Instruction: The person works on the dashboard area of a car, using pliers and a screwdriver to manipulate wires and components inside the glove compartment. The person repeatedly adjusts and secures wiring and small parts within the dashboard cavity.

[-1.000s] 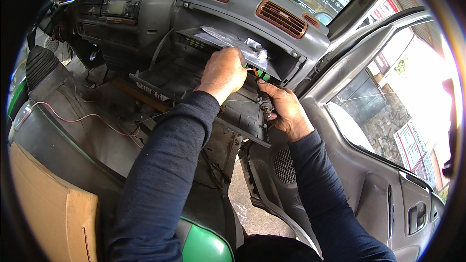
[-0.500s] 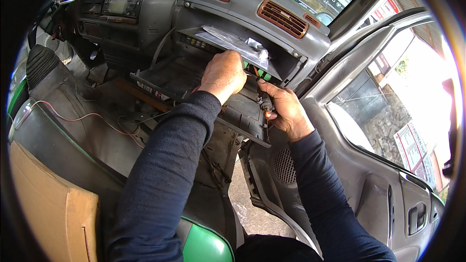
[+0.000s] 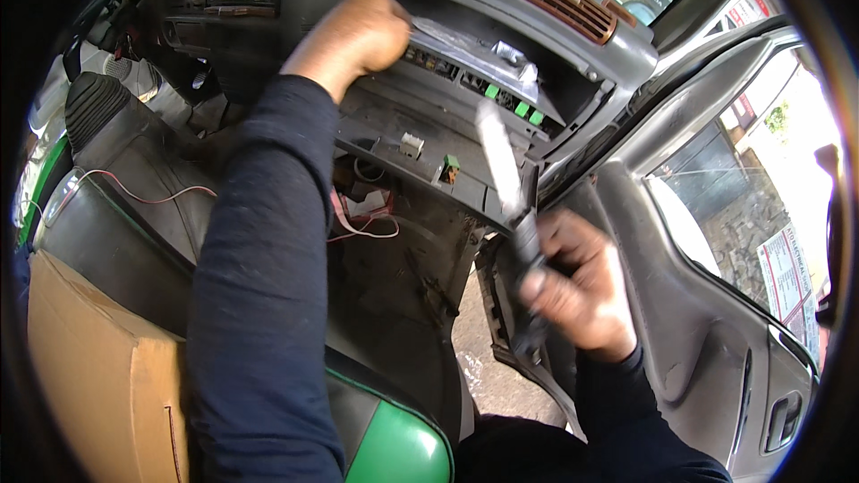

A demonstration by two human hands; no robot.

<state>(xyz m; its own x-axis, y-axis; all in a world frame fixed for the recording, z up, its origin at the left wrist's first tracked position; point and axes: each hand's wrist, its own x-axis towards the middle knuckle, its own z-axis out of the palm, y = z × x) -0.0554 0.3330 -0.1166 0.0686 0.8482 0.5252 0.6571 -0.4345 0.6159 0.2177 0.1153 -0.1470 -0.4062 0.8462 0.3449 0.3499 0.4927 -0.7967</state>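
Observation:
My left hand [image 3: 371, 31] is curled at the left end of the fuse panel [image 3: 438, 65] inside the glovebox opening. Its fingertips are hidden, and I cannot make out what they hold. My right hand [image 3: 586, 282] is wrapped round a dark-handled tool with a pale shaft [image 3: 501, 156], smeared by motion. The shaft points up toward the green fuse-like pieces [image 3: 522, 109] in the panel, apart from them. Above the panel lies a clear plastic sheet [image 3: 465, 46]. On the lowered glovebox lid [image 3: 420, 130] are a small white block [image 3: 412, 145] and a green-topped piece [image 3: 450, 168].
The passenger door [image 3: 707, 340] hangs open on the right, with a gap to the ground beside the seat. A cardboard box [image 3: 89, 349] stands on the seat at the left. A red and white wire [image 3: 152, 197] trails over the seats. Brown air vents [image 3: 568, 4] line the dashboard.
My left hand has moved left and up, away from the green pieces. My right hand has drawn back toward me with the tool. The orange glow at the tool no longer shows.

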